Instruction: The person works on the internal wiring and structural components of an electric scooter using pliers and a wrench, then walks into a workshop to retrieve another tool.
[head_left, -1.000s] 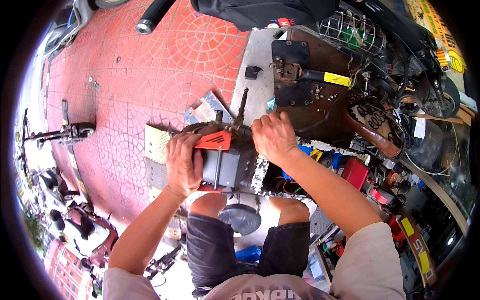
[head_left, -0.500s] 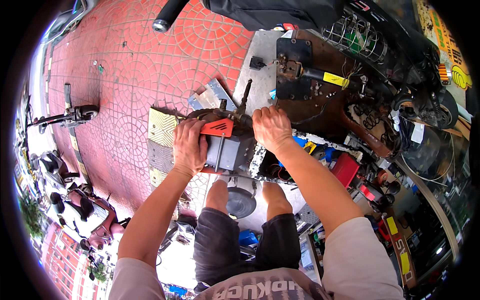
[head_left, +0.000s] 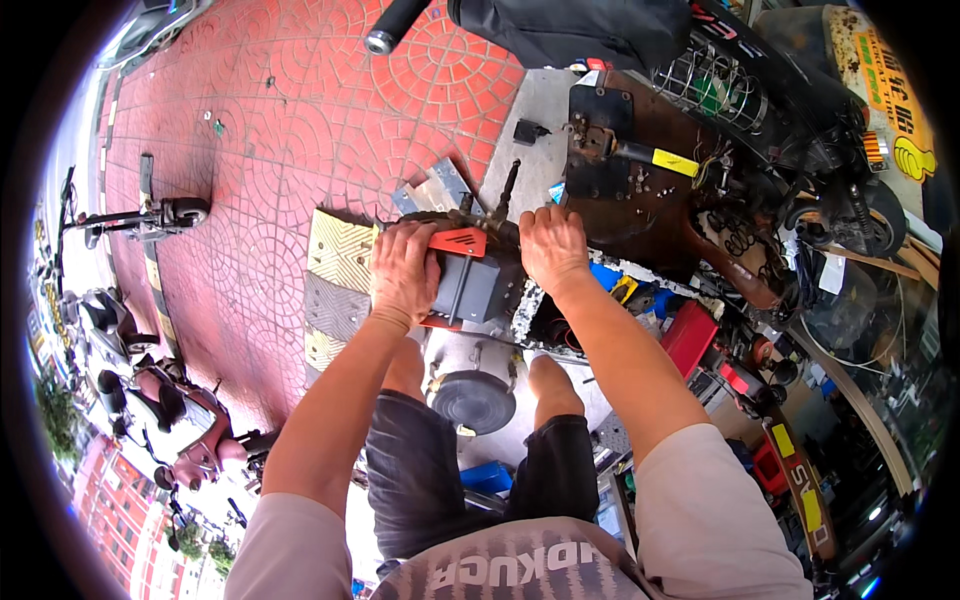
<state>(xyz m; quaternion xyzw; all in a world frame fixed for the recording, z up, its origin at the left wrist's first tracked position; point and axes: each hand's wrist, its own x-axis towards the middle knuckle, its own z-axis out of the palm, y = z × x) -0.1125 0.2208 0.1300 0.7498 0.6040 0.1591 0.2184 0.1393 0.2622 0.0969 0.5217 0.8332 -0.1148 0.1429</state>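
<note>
A grey and orange power tool (head_left: pixel 478 278) with a boxy grey body sits in front of my knees. My left hand (head_left: pixel 402 272) is wrapped around its left side, over the orange casing. My right hand (head_left: pixel 551 246) presses down on the dark top end of the tool, fingers closed over it. A thin dark rod (head_left: pixel 506 190) sticks up and away from the tool, toward the pavement. What lies under my right palm is hidden.
A stripped scooter frame (head_left: pixel 660 200) with exposed wiring stands to the right. A black round disc (head_left: pixel 474 400) lies between my legs. A yellow and grey kerb ramp (head_left: pixel 335 285) lies left of the tool. Red tool boxes (head_left: pixel 690 335) crowd the right; parked scooters (head_left: pixel 160 400) stand far left.
My head has moved, so the whole scene sits lower in view. Both hands stay on the tool; my right hand has shifted slightly along its top end.
</note>
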